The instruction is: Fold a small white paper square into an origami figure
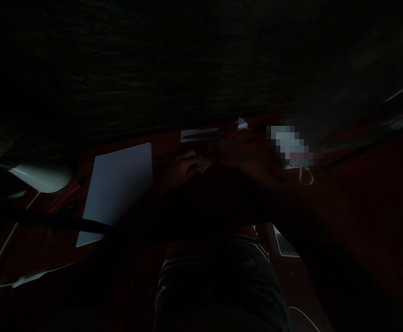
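The scene is very dark. My left hand (pixel 182 168) rests on the reddish-brown table with its fingers curled round a small piece of white paper (pixel 204 163). My right hand (pixel 231 152) lies just to the right of that paper, close to the left hand; its fingers are lost in the dark. A white sheet of paper (pixel 120 189) lies flat to the left of both hands.
A white strip with a dark object on it (pixel 198 134) and a small crumpled white scrap (pixel 241 123) lie beyond the hands. A white rounded object (pixel 42 177) and a white cable (pixel 4 258) sit at the left. A blurred white item (pixel 291 146) lies at the right.
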Demonstrator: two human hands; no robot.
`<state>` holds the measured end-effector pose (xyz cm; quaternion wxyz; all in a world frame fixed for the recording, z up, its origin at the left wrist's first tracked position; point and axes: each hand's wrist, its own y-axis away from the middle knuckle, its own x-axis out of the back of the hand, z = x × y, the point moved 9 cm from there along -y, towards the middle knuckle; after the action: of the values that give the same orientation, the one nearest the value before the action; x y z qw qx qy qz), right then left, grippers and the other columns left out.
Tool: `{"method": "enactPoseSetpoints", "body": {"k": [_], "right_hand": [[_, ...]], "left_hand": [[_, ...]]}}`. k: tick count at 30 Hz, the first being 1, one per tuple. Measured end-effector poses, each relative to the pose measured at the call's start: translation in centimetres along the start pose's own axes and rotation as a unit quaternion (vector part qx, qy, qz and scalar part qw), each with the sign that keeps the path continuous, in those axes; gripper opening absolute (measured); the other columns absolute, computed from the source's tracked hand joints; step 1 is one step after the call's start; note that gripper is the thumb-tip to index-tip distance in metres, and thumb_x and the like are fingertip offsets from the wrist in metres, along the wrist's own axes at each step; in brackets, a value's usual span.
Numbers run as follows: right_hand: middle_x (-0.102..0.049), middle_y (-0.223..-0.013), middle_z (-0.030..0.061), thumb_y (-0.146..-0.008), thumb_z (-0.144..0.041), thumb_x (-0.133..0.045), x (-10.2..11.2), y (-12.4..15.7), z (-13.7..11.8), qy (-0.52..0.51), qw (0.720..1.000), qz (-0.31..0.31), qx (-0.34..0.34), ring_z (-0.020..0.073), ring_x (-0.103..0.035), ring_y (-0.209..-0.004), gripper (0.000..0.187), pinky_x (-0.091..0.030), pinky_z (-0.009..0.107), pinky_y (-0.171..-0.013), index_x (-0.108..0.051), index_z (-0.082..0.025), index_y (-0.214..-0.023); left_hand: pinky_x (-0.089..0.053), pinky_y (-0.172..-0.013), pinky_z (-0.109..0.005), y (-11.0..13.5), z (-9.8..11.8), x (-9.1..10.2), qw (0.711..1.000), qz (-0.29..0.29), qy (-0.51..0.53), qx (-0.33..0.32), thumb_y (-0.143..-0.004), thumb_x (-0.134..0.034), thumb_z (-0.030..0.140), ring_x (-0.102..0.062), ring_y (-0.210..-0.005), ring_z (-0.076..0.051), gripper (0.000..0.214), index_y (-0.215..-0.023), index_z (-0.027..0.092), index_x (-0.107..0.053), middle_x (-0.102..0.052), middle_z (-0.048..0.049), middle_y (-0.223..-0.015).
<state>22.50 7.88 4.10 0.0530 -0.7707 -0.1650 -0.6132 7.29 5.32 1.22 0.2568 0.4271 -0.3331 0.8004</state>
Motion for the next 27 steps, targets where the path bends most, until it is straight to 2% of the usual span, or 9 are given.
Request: {"method": "enactPoseSetpoints", "body": {"k": [4, 9, 13, 16, 21, 24, 27], "right_hand": [[-0.089, -0.135, 0.0118, -0.111, -0.031, -0.073, -0.2, -0.2, 0.3, 0.01, 1.0, 0.021, -0.012, 0.0333, -0.083, -0.126, 0.025, -0.064, 0.041, -0.1, -0.091, -0.027, -0.128], [-0.089, -0.128, 0.0134, -0.11, -0.04, -0.076, -0.4, -0.6, 0.9, -0.003, 0.999, 0.042, -0.021, 0.0355, -0.083, -0.122, 0.026, -0.065, 0.043, -0.099, -0.093, -0.027, -0.126], [-0.088, -0.128, 0.0143, -0.108, -0.045, -0.079, -0.3, -0.8, 1.5, -0.021, 0.998, 0.045, -0.031, 0.036, -0.082, -0.122, 0.03, -0.065, 0.043, -0.098, -0.092, -0.027, -0.127], [-0.087, -0.133, 0.0133, -0.109, -0.044, -0.078, -0.4, -0.9, 1.7, -0.026, 0.998, 0.033, -0.039, 0.0352, -0.081, -0.126, 0.027, -0.065, 0.041, -0.099, -0.091, -0.027, -0.127], [-0.087, -0.136, 0.0155, -0.112, -0.036, -0.073, -0.5, -0.8, 1.7, -0.034, 0.998, 0.03, -0.034, 0.0354, -0.081, -0.129, 0.028, -0.064, 0.041, -0.102, -0.089, -0.022, -0.13], [-0.087, -0.136, 0.0132, -0.11, -0.027, -0.073, -0.6, -1.1, 2.0, -0.045, 0.998, 0.036, -0.025, 0.034, -0.081, -0.129, 0.026, -0.063, 0.041, -0.103, -0.09, -0.022, -0.129], [-0.088, -0.135, 0.0105, -0.105, -0.019, -0.073, -0.6, -1.5, 2.0, -0.096, 0.994, 0.045, 0.034, 0.0296, -0.081, -0.127, 0.026, -0.061, 0.038, -0.105, -0.09, -0.022, -0.124]], "left_hand": [[-0.064, -0.109, -0.045, 0.0, 0.5, -0.2, 1.0, 0.011, 0.006, 0.012, -0.11, -0.067, 0.021, -0.076, -0.12, -0.026, 0.022, -0.122, 0.023, -0.084, -0.077, -0.0087, -0.129], [-0.062, -0.117, -0.049, 0.0, 1.1, -0.3, 1.0, -0.005, 0.025, 0.002, -0.112, -0.057, 0.018, -0.076, -0.129, -0.028, 0.034, -0.133, 0.023, -0.082, -0.08, -0.0103, -0.137], [-0.06, -0.12, -0.056, -0.1, 1.4, 0.1, 0.999, -0.011, 0.017, -0.027, -0.109, -0.059, 0.014, -0.076, -0.128, -0.029, 0.027, -0.118, 0.022, -0.084, -0.083, -0.0102, -0.134], [-0.055, -0.126, -0.061, 0.0, 1.6, 0.3, 0.999, -0.009, -0.002, -0.043, -0.108, -0.062, 0.017, -0.074, -0.135, -0.031, 0.022, -0.111, 0.022, -0.084, -0.082, -0.011, -0.142], [-0.06, -0.126, -0.054, 0.3, 1.5, -0.3, 0.998, -0.032, 0.032, -0.034, -0.111, -0.06, 0.02, -0.075, -0.142, -0.029, 0.026, -0.126, 0.022, -0.082, -0.08, -0.0116, -0.15], [-0.061, -0.127, -0.054, 0.3, 1.6, -0.3, 0.998, -0.033, 0.037, -0.031, -0.111, -0.059, 0.019, -0.075, -0.144, -0.029, 0.029, -0.132, 0.022, -0.08, -0.079, -0.012, -0.151], [-0.063, -0.124, -0.052, 0.1, 1.9, -0.3, 0.998, -0.039, 0.031, -0.029, -0.11, -0.058, 0.016, -0.078, -0.138, -0.028, 0.031, -0.133, 0.022, -0.079, -0.08, -0.0113, -0.148]]}}
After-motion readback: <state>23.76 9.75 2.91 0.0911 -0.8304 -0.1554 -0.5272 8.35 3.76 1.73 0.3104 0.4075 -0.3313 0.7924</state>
